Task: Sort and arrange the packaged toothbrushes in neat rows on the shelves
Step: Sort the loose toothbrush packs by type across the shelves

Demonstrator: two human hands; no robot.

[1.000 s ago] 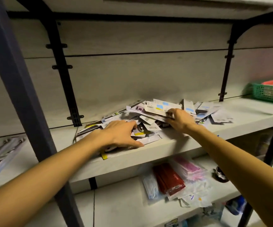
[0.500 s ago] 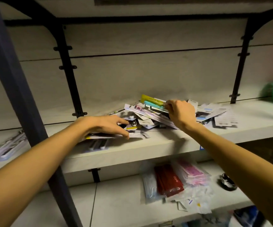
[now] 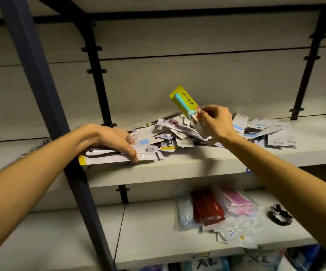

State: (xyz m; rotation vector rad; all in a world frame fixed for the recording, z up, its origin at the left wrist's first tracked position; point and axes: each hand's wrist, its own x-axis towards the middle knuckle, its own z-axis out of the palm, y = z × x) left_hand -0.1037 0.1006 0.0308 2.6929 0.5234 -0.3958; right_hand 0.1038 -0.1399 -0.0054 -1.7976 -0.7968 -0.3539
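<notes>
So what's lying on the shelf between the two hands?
In the head view, the jumbled pile of packaged toothbrushes fills the stretch of shelf between the left hand and the right hand.

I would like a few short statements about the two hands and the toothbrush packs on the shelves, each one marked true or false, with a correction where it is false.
1. The right hand holds a yellow pack raised above the pile. True.
2. The left hand hangs free and touches nothing. False: it grips a flat white pack at the front edge of the middle shelf.
3. The yellow pack holds a light blue toothbrush. True.
4. The packs on the middle shelf already stand in neat rows. False: they lie in a loose heap.
5. The red packet lies on the middle shelf. False: it lies on the lower shelf.
</notes>
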